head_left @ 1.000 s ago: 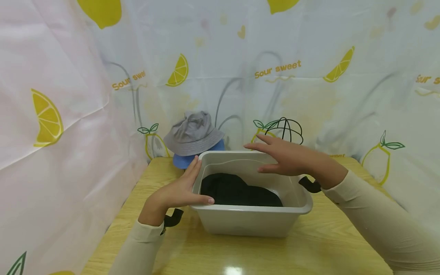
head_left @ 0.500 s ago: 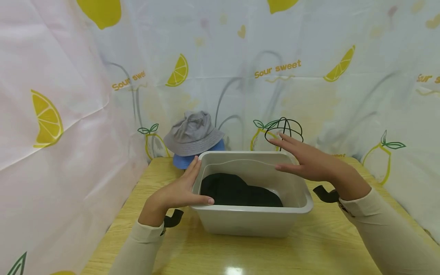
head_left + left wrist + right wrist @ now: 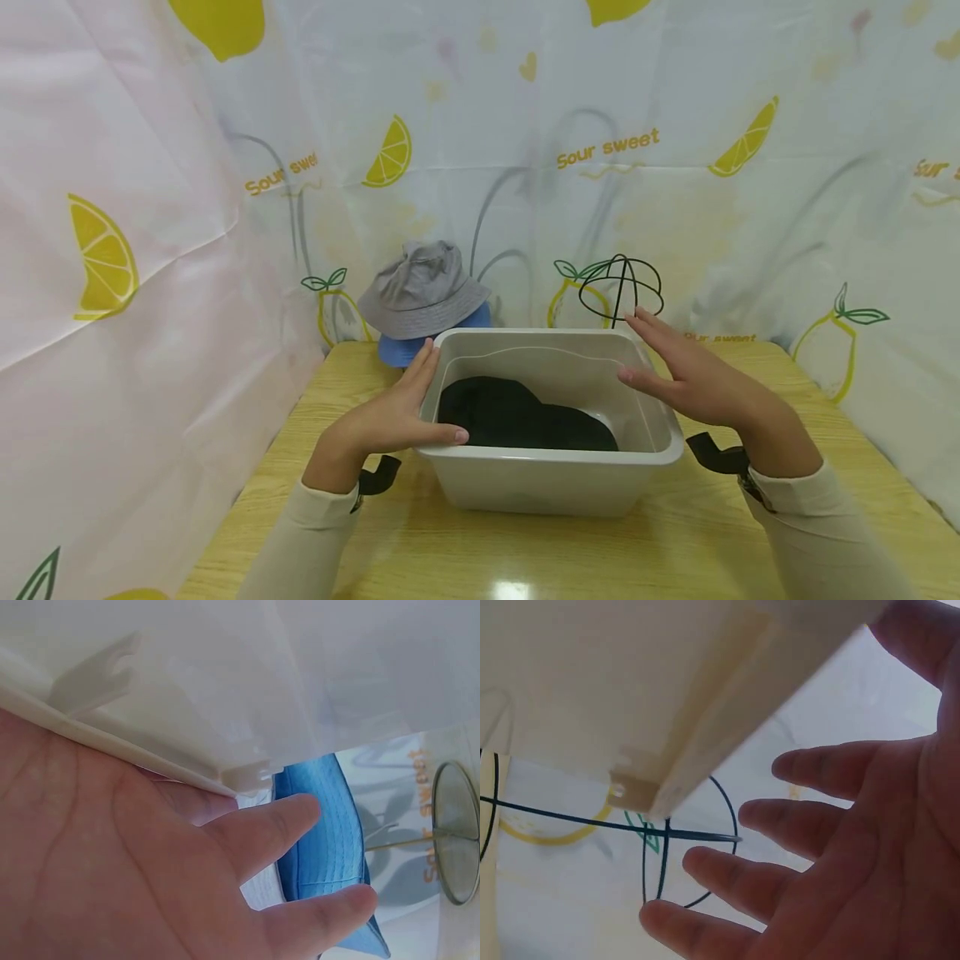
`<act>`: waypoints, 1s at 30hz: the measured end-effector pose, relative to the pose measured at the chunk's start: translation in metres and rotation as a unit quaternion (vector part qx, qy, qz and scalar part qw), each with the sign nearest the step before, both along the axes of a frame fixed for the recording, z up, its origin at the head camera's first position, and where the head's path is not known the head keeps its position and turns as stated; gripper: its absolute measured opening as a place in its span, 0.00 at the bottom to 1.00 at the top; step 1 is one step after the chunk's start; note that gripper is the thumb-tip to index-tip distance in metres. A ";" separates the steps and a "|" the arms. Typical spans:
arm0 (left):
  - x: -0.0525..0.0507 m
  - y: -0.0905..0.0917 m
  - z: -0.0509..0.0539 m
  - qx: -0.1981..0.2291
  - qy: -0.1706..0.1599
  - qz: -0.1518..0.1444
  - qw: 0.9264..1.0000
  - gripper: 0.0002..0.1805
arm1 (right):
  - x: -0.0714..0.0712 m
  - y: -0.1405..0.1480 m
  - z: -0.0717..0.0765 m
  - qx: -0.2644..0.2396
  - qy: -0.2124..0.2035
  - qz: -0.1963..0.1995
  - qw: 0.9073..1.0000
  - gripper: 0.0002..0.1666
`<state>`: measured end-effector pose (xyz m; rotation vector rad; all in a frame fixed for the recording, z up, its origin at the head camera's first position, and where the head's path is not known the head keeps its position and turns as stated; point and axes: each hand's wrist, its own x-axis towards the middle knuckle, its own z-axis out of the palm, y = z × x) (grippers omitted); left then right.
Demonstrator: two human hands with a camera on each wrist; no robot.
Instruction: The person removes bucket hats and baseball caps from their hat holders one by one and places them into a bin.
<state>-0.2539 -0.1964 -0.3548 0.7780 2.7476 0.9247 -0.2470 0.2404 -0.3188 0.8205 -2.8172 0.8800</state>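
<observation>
A beige plastic tub (image 3: 540,483) stands on the wooden table. Inside it lies a black cloth item, perhaps a cap (image 3: 517,417), against the left and front walls. My left hand (image 3: 386,421) touches the tub's left rim, its fingers stretched along the side and the thumb over the front corner. The left wrist view has the palm under the rim, with a blue hat (image 3: 322,832) beyond the fingers. Beside the right rim, my right hand (image 3: 708,387) is held with spread fingers. In the right wrist view the tub's rim (image 3: 727,712) is close to that hand, apparently untouched by the fingers.
Behind the tub's left corner, a grey bucket hat (image 3: 423,292) sits on top of a blue hat (image 3: 397,352). A black wire hat stand (image 3: 621,287) rises behind the back right. A lemon-print curtain (image 3: 480,150) hangs around the table (image 3: 450,558).
My right hand has moved from above the tub's inside to the right, out to the right rim. My left hand, the tub and the black item have stayed in place.
</observation>
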 end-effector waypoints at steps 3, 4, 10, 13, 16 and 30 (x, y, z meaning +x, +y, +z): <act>0.001 0.001 0.001 -0.001 -0.002 -0.001 1.000 0.72 | 0.000 0.000 -0.007 -0.007 -0.011 0.004 1.000 0.49; 0.001 0.001 0.001 -0.001 -0.004 0.001 1.000 0.72 | 0.001 0.000 -0.009 -0.008 -0.015 0.003 1.000 0.49; 0.002 0.002 0.002 0.000 -0.006 0.006 1.000 0.70 | 0.009 -0.002 -0.018 -0.015 -0.041 -0.001 0.999 0.54; 0.002 0.003 0.003 0.001 -0.006 0.008 1.000 0.70 | 0.012 -0.002 -0.022 -0.016 -0.042 0.000 0.999 0.56; 0.002 0.004 0.003 -0.002 -0.002 0.011 1.000 0.69 | 0.015 0.000 -0.028 -0.014 -0.046 0.007 0.999 0.57; 0.003 0.004 0.002 0.005 -0.013 0.020 1.000 0.69 | 0.020 0.016 -0.041 -0.010 -0.060 0.038 0.997 0.70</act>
